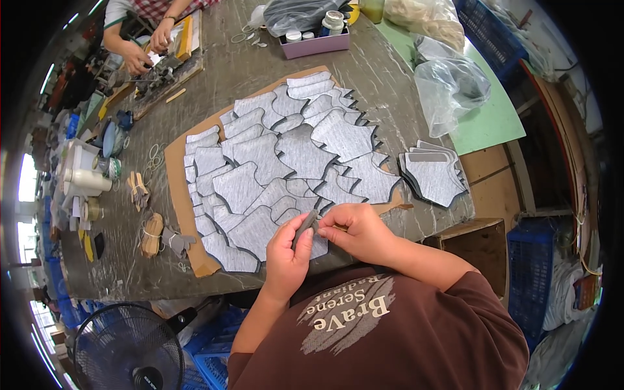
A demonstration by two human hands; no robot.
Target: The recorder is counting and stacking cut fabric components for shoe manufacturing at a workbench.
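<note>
Close to my body, my left hand is closed around a small dark grey piece, thin and strip-like; its material is too small to tell. My right hand meets it at the piece's right side, thumb and fingers pinched together. What those right fingertips hold is hidden. Just beyond both hands, many overlapping cut pieces of light grey material, curved in outline with dark edges, cover a brown cardboard sheet on the table.
A stack of grey cut pieces lies at the table's right edge. To the left are banded bundles. A purple box with jars stands at the far side, near a plastic bag. Another person's hands work at far left. A fan stands lower left.
</note>
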